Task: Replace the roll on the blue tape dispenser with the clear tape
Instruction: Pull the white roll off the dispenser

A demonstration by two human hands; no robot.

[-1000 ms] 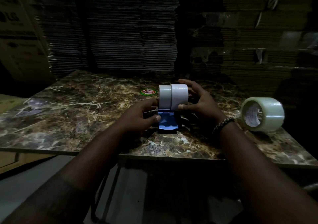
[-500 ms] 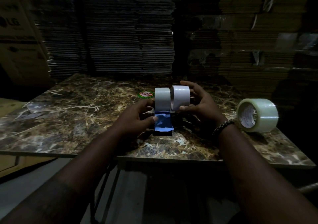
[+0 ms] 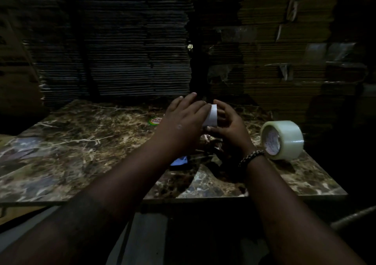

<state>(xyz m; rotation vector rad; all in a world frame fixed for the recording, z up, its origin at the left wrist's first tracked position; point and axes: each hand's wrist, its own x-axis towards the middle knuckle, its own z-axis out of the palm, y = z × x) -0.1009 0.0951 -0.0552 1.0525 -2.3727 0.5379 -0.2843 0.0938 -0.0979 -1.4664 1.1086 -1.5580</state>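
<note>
White roll (image 3: pixel 211 116), mostly hidden, gripped by both hands' fingers (image 3: pixel 223 110); blue dispenser (image 3: pixel 180 160) barely visible.

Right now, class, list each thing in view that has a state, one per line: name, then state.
Clear tape roll: on its edge on the marble table, untouched.
White tape roll: held between both hands, mostly hidden.
Blue tape dispenser: on the table, almost wholly hidden by the left forearm.
Left hand: wrapped over the white roll.
Right hand: gripping the white roll.
</note>
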